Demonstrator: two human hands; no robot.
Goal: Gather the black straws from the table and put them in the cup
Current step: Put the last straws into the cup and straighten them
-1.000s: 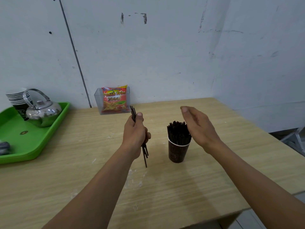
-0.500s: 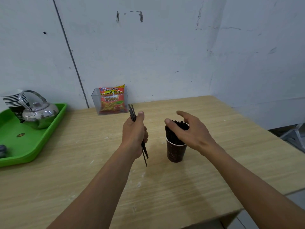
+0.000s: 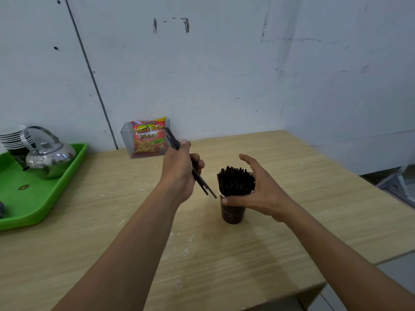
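A dark paper cup [image 3: 233, 213] stands upright on the wooden table [image 3: 224, 254], packed with a bundle of black straws [image 3: 235, 181] that stick up above its rim. My right hand [image 3: 261, 190] wraps around that bundle just above the rim, thumb in front and fingers behind. My left hand [image 3: 182, 169] is closed on a few loose black straws [image 3: 203, 184], held slanted, their lower ends pointing toward the cup's left rim and their upper ends jutting past my thumb.
A green tray [image 3: 45, 194] at the left holds a steel kettle [image 3: 48, 158] and a stack of paper cups [image 3: 14, 140]. A clear holder with a snack packet [image 3: 149, 139] stands against the wall. The table's right and front edges drop off.
My right hand dropped from hovering open beside the cup to gripping the straw bundle at the rim. My left hand tilted its straws and brought their lower ends closer to the cup.
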